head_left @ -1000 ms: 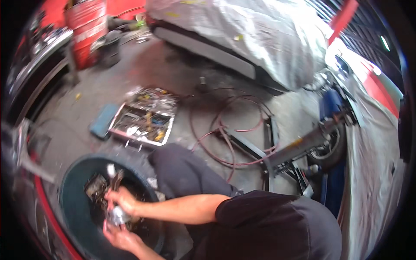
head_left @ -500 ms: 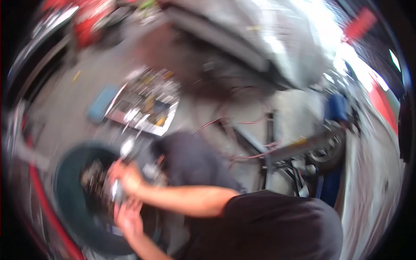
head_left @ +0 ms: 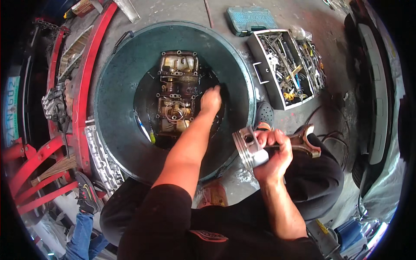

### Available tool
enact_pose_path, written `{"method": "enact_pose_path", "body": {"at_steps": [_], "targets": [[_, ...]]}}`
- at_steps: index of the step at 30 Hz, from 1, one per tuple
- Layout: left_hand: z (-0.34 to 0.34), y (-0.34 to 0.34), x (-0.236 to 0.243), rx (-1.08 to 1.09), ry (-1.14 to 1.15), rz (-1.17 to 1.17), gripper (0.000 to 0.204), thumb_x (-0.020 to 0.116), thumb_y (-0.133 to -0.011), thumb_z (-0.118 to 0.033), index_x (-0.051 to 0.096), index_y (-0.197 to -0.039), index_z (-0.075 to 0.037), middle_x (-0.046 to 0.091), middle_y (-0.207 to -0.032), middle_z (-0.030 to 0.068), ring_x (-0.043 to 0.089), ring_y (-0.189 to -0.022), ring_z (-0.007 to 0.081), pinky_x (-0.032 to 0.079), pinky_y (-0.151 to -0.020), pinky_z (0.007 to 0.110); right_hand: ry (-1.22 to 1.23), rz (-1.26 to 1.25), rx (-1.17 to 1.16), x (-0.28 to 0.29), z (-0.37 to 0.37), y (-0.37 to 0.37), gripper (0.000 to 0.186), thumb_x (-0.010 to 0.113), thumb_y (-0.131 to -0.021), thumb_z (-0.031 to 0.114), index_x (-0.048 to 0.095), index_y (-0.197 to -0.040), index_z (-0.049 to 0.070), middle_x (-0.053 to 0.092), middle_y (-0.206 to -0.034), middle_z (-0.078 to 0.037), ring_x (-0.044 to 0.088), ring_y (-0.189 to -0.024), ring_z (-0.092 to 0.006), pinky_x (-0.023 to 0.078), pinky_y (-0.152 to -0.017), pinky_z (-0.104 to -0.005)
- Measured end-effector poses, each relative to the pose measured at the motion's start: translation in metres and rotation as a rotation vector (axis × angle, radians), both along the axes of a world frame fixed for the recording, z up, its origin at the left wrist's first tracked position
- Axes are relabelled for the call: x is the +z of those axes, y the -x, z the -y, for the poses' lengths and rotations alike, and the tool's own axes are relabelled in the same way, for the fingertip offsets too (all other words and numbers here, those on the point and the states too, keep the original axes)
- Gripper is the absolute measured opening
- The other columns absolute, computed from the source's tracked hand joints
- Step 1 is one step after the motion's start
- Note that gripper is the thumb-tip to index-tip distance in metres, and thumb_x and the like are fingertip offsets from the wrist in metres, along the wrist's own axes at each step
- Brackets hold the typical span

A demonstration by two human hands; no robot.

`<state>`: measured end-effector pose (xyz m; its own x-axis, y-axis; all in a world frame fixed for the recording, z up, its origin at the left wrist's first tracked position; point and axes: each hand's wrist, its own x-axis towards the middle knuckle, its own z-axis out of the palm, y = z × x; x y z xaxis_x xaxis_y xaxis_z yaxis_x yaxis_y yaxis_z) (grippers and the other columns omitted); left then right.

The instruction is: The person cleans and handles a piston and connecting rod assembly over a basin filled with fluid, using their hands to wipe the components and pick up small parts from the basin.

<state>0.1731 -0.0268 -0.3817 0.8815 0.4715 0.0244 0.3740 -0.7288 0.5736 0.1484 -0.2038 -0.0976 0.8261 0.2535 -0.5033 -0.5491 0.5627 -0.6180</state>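
My right hand (head_left: 275,158) is closed around a piston (head_left: 248,147) with its connecting rod (head_left: 303,144), held up beside the tub's right rim. The piston's grooved side faces left and the rod's open curved end points right. Into the dark green round tub (head_left: 117,82) reaches my left hand (head_left: 211,100), its fingers curled down near the dark liquid. What those fingers hold, if anything, is hidden. Just left of it lies an oily metal engine casting (head_left: 177,65). A slim white-and-blue tool (head_left: 143,129) with a yellow-green end rests by the casting's lower left.
A metal drawer (head_left: 281,104) full of hand tools stands at the upper right, below a blue plastic case (head_left: 251,21). Red steel frames (head_left: 89,86) run along the left. Against the tub leans a long silver engine part (head_left: 102,156). Another person's shoe (head_left: 88,193) shows at lower left.
The view has turned and steadied. Both hands were together over the tub around something silvery; now my right hand holds the piston outside, while my left reaches inside.
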Motion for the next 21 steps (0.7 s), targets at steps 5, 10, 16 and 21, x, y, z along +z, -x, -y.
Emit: {"method": "enact_pose_path", "body": {"at_steps": [5, 10, 16, 21], "targets": [[0.046, 0.094, -0.036, 0.526, 1.29, -0.23, 0.017, 0.05, -0.077, -0.013, 0.058, -0.09, -0.005, 0.058, -0.068, 0.0113, 0.057, -0.055, 0.0269, 0.044, -0.046, 0.042, 0.054, -0.013, 0.033, -0.006, -0.003, -0.008, 0.028, 0.053, -0.09, 0.028, 0.041, -0.074, 0.009, 0.051, -0.065, -0.01, 0.057, -0.082, -0.0271, 0.043, -0.085, -0.0386], [0.012, 0.116, 0.105, 0.547, 2.05, 0.062, 0.009, 0.051, -0.076, -0.01, 0.053, -0.084, -0.008, 0.049, -0.065, 0.008, 0.04, -0.048, 0.0183, 0.03, -0.041, 0.029, 0.157, -0.179, -0.092, -0.039, -0.013, -0.022, 0.027, 0.061, -0.091, 0.027, 0.051, -0.077, 0.006, 0.057, -0.071, -0.009, 0.059, -0.073, -0.0236, 0.049, -0.075, -0.0382], [-0.017, 0.115, 0.295, 0.047, 0.985, -0.056, 0.018, 0.055, -0.09, -0.014, 0.062, -0.085, 0.002, 0.067, -0.08, 0.0143, 0.069, -0.071, 0.0245, 0.057, -0.061, 0.036, 0.289, -0.13, 0.106, -0.076, -0.068, -0.003, 0.028, 0.064, -0.091, 0.027, 0.06, -0.082, 0.001, 0.062, -0.077, -0.008, 0.059, -0.07, -0.0196, 0.049, -0.069, -0.0348], [-0.015, 0.098, 0.356, -0.246, 0.287, -0.109, 0.017, 0.056, -0.08, -0.012, 0.066, -0.082, 0.002, 0.066, -0.084, 0.0224, 0.065, -0.079, 0.0373, 0.05, -0.073, 0.042, 0.103, -0.149, 0.171, -0.095, -0.097, 0.009, 0.028, 0.063, -0.091, 0.028, 0.061, -0.085, 0.001, 0.065, -0.083, -0.01, 0.064, -0.071, -0.0221, 0.052, -0.058, -0.0388]]}}
